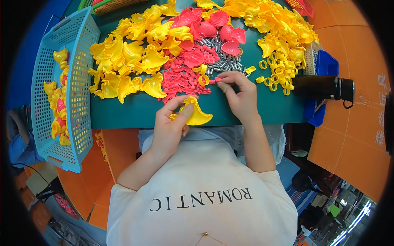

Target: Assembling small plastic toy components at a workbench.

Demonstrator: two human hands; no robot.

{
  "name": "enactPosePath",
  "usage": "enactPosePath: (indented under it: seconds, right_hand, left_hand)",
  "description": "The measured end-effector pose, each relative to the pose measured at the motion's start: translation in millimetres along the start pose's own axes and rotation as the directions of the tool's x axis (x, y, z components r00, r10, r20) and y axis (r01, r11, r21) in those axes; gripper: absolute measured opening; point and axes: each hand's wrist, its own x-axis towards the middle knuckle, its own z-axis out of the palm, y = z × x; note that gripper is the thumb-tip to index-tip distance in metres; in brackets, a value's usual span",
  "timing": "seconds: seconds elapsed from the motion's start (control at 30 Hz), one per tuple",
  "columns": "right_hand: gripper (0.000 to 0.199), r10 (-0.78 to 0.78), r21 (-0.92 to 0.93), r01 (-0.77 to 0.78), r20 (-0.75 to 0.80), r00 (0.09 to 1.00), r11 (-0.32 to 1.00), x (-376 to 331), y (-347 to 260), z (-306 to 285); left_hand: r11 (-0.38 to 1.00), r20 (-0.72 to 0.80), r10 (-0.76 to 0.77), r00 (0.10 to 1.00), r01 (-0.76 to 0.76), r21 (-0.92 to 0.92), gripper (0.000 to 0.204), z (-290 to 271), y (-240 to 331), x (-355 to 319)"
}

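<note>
My left hand is closed on a curved yellow plastic shell piece, held just over the near edge of the table. My right hand is further out over the table, thumb and forefinger pinched on a small pink plastic piece. Just left of those fingertips are another small pink bit and a yellow ring. Beyond lie a heap of small pink pieces and a pile of short metal pins.
Yellow shell pieces are heaped at left and more at far right. Pink shells lie between them. Several yellow rings sit by a black bottle. A blue basket with yellow-and-pink assemblies stands at the left edge.
</note>
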Motion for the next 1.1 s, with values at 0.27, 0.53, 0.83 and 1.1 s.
enactPosePath:
  seconds: [0.27, 0.53, 0.83, 1.1]
  right_hand:
    - [0.025, 0.041, 0.342, -0.051, 0.035, 0.999, 0.938, -26.2, -39.4, -9.9]
    - [0.025, -0.183, 0.117, 0.186, -0.031, 0.983, 0.976, -27.4, -35.2, 4.9]
    - [0.028, -0.346, -0.057, 0.345, -0.005, 0.938, 0.937, -25.8, -34.8, 8.3]
    - [0.015, 0.173, 0.419, -0.266, 0.248, 0.953, 0.868, -33.0, -38.4, 5.5]
  left_hand:
    - [0.987, 0.074, 0.093, 0.993, -0.082, -0.14, 0.035, 20.1, -10.1, 5.4]
    - [0.986, 0.157, 0.079, 0.984, -0.054, -0.157, 0.029, 24.3, -16.3, 7.6]
    - [0.974, 0.193, 0.123, 0.973, -0.081, -0.213, 0.024, 26.2, -22.2, 9.2]
    - [0.966, 0.073, 0.258, 0.963, -0.259, 0.012, 0.019, 15.0, -30.4, 12.4]
